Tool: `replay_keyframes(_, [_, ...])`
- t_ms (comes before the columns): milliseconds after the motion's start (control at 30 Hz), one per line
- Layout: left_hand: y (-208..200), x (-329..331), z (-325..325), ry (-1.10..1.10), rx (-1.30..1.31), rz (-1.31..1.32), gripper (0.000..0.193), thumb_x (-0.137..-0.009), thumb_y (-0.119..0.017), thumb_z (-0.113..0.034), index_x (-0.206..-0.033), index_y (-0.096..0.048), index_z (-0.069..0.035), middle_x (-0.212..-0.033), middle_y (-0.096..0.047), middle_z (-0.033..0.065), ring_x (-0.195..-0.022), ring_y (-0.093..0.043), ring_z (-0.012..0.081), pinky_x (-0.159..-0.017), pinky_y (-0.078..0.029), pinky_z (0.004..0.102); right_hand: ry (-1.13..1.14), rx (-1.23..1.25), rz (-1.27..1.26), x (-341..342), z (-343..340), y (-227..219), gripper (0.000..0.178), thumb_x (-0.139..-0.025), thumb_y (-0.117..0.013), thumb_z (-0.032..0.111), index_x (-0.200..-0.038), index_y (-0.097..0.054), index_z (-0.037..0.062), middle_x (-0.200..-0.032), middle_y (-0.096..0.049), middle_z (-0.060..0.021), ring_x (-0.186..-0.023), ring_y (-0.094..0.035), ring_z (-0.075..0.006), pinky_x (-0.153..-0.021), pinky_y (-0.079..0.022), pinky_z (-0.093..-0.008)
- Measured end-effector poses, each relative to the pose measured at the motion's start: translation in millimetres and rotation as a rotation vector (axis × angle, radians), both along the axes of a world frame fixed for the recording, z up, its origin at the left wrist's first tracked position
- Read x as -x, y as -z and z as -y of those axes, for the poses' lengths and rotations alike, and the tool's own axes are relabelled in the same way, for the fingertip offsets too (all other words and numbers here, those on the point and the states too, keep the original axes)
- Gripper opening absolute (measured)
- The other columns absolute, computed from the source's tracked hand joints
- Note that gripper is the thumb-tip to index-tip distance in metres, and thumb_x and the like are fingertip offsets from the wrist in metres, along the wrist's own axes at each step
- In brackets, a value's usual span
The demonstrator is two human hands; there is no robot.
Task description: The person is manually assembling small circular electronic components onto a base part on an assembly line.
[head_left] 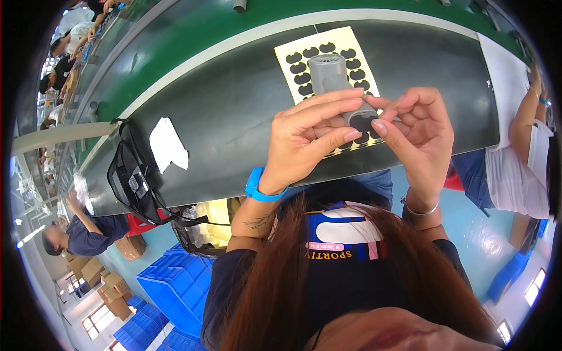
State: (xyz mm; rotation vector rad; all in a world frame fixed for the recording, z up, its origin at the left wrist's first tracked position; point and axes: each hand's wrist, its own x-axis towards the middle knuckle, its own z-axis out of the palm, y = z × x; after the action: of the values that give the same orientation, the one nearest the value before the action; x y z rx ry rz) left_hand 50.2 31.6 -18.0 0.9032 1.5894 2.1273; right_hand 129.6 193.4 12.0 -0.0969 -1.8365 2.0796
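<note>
My left hand (307, 131) is closed around a small grey cylinder (353, 114), its end tilted toward me. A black, notched round sticker (364, 121) covers that end. My right hand (421, 126) pinches at the sticker's edge, thumb on the black face and index finger at the upper rim; the other fingers are curled. Just beyond my hands, a second grey cylinder (328, 75) with a slotted top stands on a pale yellow sheet (341, 38). Rows of black stickers of the same shape cover the sheet, partly hidden by my hands.
The sheet lies on a dark work surface (234, 99). Left of it are a white paper piece (168, 145) and a black bag (132, 175) with straps. Blue crates (175, 281) stand on the floor behind left. Other people sit at left and right.
</note>
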Motion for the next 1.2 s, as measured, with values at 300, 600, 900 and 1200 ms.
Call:
replay_keyframes(300, [0,0,0,0.011,0.000,0.024,0.034,-0.080,-0.065,0.009,-0.113,-0.062,0.005,-0.124,-0.056,0.0214,-0.099,-0.063,0.0231,-0.081,-0.058,0.0327,0.012,0.006,0.016,0,2,-3,0.031,-0.080,-0.064,-0.011,-0.102,-0.046,0.0001,-0.090,-0.060,-0.0079,-0.100,-0.063,-0.0197,-0.076,-0.056,-0.0250])
replay_keyframes(600, [-1,-2,0,0.017,0.016,0.026,0.032,-0.081,-0.064,0.009,-0.113,-0.061,0.007,-0.124,-0.054,0.0247,-0.106,-0.061,0.0297,-0.084,-0.059,0.0389,0.035,-0.003,0.057,-3,5,-4,0.034,-0.079,-0.063,-0.014,-0.105,-0.045,0.0002,-0.089,-0.060,-0.0089,-0.104,-0.062,-0.0225,-0.083,-0.051,-0.0256])
replay_keyframes(900, [-3,-11,-7,-0.046,-0.038,0.093,0.028,-0.081,-0.064,0.010,-0.109,-0.064,0.006,-0.121,-0.058,0.0180,-0.100,-0.063,0.0203,-0.083,-0.056,0.0287,0.059,-0.107,0.075,-5,7,-8,0.034,-0.079,-0.062,-0.013,-0.106,-0.045,0.0007,-0.089,-0.059,-0.0072,-0.102,-0.062,-0.0195,-0.078,-0.052,-0.0235])
replay_keyframes(1200, [-5,-19,-14,-0.109,-0.058,0.181,0.024,-0.083,-0.061,0.012,-0.106,-0.063,0.006,-0.115,-0.060,0.0169,-0.097,-0.064,0.0187,-0.081,-0.056,0.0270,0.086,-0.158,0.060,-7,8,-7,0.034,-0.082,-0.060,-0.010,-0.110,-0.044,0.0009,-0.091,-0.056,-0.0062,-0.099,-0.062,-0.0172,-0.079,-0.050,-0.0242])
